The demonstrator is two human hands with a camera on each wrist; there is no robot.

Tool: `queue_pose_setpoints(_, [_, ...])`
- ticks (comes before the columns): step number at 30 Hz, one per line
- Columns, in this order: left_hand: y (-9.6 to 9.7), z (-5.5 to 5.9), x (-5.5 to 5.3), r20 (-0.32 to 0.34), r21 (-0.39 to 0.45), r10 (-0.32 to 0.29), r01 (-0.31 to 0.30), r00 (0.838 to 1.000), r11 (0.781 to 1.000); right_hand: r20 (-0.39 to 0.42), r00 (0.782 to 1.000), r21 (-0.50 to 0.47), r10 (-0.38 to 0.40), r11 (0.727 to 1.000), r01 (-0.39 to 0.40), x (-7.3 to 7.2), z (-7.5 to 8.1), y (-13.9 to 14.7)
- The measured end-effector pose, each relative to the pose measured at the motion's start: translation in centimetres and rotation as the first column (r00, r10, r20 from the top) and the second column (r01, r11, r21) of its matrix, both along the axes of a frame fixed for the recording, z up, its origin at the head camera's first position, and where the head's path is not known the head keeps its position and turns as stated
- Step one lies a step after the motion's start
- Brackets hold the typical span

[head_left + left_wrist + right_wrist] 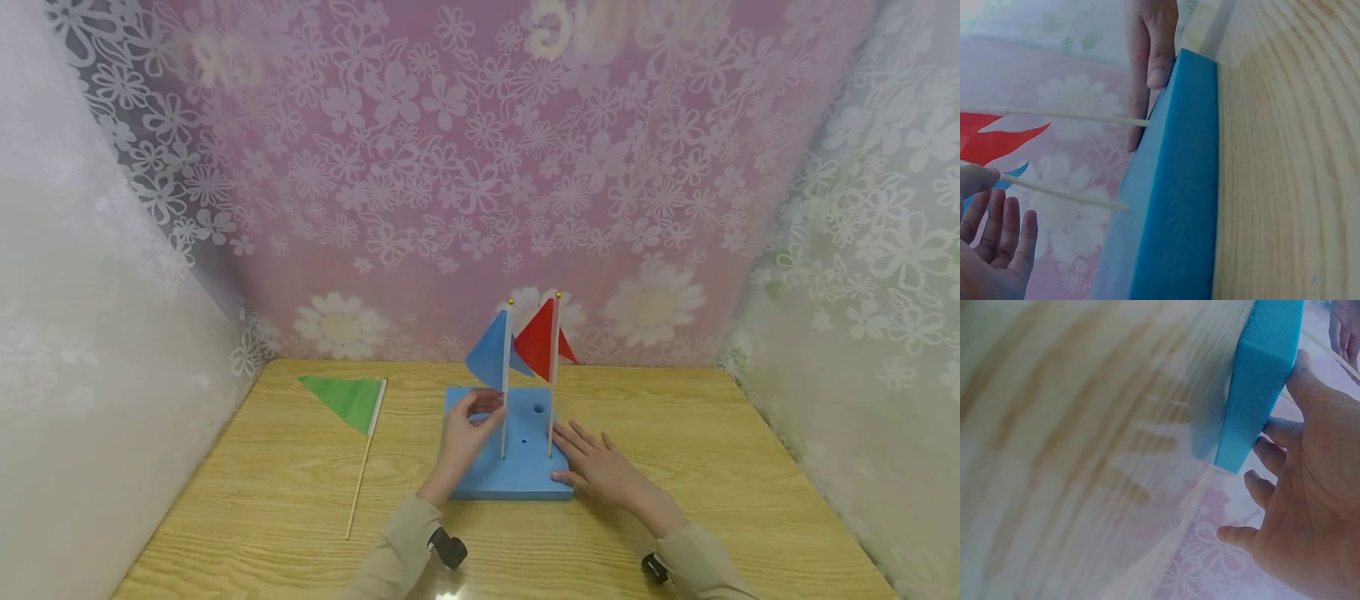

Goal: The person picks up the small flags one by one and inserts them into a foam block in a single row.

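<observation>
My left hand (465,437) pinches the wooden stick of a blue flag (489,352) between thumb and index finger, the other fingers spread loosely in the left wrist view. The stick's lower end meets the top of a blue foam block (480,479). A red flag (537,340) stands upright in the block to the right of it. My right hand (611,477) rests at the block's right edge with its fingers extended; in the right wrist view, the thumb and fingertips touch the foam block (1260,381). Both flag sticks carry gold tips.
On the wooden table (675,408), left of the block, lies a green flag (348,402) on its stick. A larger hole (538,408) and a small hole (524,442) show in the block's top. A flowered pink curtain (480,208) hangs behind, with pale sheets at both sides.
</observation>
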State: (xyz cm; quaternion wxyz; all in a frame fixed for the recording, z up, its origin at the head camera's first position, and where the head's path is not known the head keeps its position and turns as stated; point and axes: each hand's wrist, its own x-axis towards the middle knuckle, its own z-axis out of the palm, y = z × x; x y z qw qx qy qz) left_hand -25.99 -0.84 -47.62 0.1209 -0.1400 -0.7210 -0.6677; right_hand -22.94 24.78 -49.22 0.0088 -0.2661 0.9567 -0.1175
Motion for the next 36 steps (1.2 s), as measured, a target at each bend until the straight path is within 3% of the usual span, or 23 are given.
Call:
queue_pose_setpoints(3, [-1.3,-0.5,-0.7,0.011,0.005,-0.001,0.001,1.000,1.000,-0.008,1.000,0.003,0.005,1.000,-0.005,-0.1,-0.2,0.0])
queue_pose_setpoints(10, [-5.5,-0.2,-1.3,0.022,0.055,0.025,-0.026,0.999,0.998,-0.013,1.000,0.002,0.007,1.000,-0.007,-0.3,-0.5,0.1])
queue_pose_setpoints(16, [-9.9,0.3,-1.3,0.035,0.058,0.098,-0.100,0.995,0.993,-0.003,1.000,0.010,0.006,1.000,-0.006,-0.1,-0.3,0.0])
queue_pose_setpoints(25, [-15.9,0.1,-0.6,0.139,-0.095,0.237,-0.225,0.961,0.970,-0.010,1.000,0.011,0.000,1.000,0.000,0.0,0.1,0.0])
queue_pose_setpoints(33, [-19.3,-1.5,0.2,0.264,-0.234,0.223,-0.162,0.939,0.959,-0.004,1.000,0.004,0.006,1.000,-0.006,-0.2,-0.2,0.1])
queue_pose_setpoints(36, [-19.9,-2.1,0.6,0.290,-0.335,0.239,-0.136,0.927,0.932,0.004,1.000,-0.007,0.012,1.000,-0.012,-0.2,-0.3,0.1])
